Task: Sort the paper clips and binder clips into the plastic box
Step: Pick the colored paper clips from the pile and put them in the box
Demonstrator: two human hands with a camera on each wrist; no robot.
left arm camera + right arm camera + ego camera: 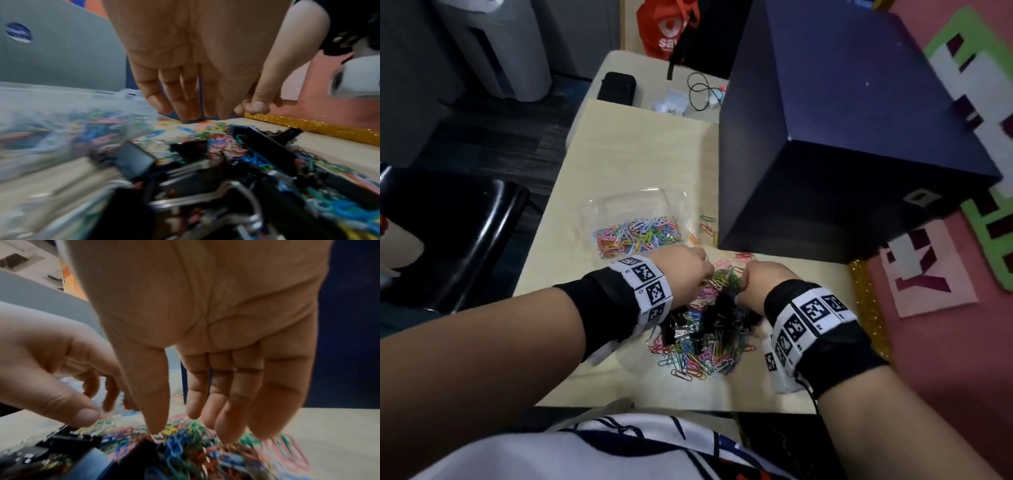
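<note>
Left hand (686,274) and right hand (760,284) over mixed pile (705,329) of paper clips and binder clips on worktop (640,154); fingers (232,402) straight, loosely spread, holding nothing; plastic box (635,222) just beyond pile, holding coloured paper clips.

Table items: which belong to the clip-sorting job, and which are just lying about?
Job:
mixed clip pile
plastic box
paper clips in it
left hand
right hand

Lying about:
dark blue box
black case
cable
red bag
</note>
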